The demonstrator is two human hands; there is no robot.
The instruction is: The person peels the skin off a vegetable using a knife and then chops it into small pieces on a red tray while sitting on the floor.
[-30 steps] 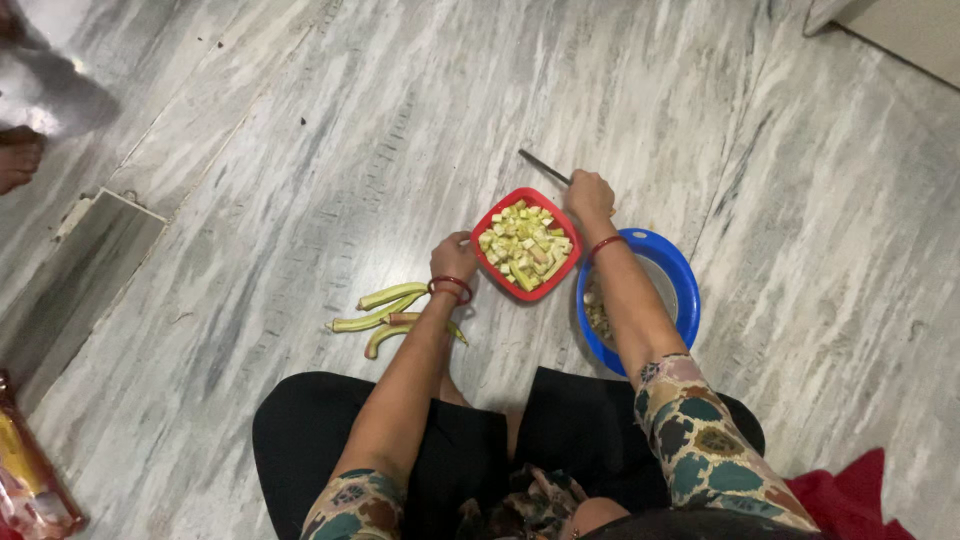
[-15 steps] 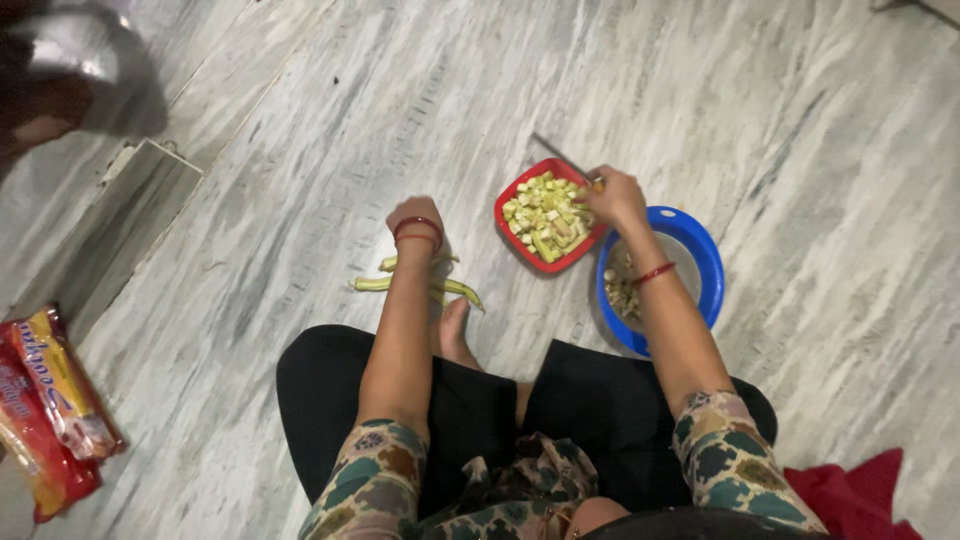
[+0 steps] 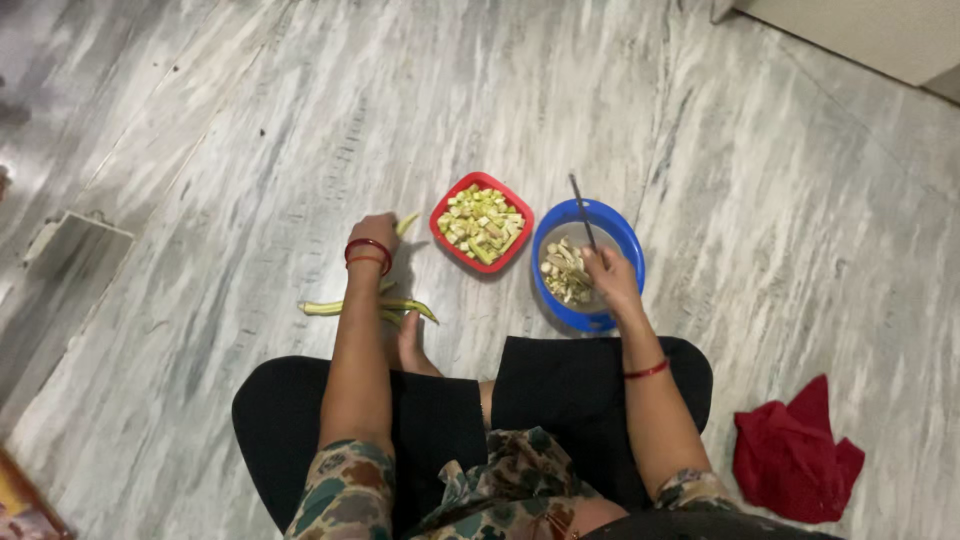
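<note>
Over the blue bowl (image 3: pixel 622 240) our right hand (image 3: pixel 610 277) gripped a knife (image 3: pixel 583 213), left hand (image 3: pixel 376 235) clutching a pod (image 3: pixel 405 224); we judged a slip might nick fingers.

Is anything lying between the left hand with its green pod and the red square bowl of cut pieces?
Nothing visible does. The left hand holds a green pod beside the red bowl, with only bare marble floor between. The right hand holds a knife over the blue bowl.

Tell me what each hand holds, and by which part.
The right hand grips a knife by its handle end, over the blue bowl. The left hand holds a green pod by one end.
</note>
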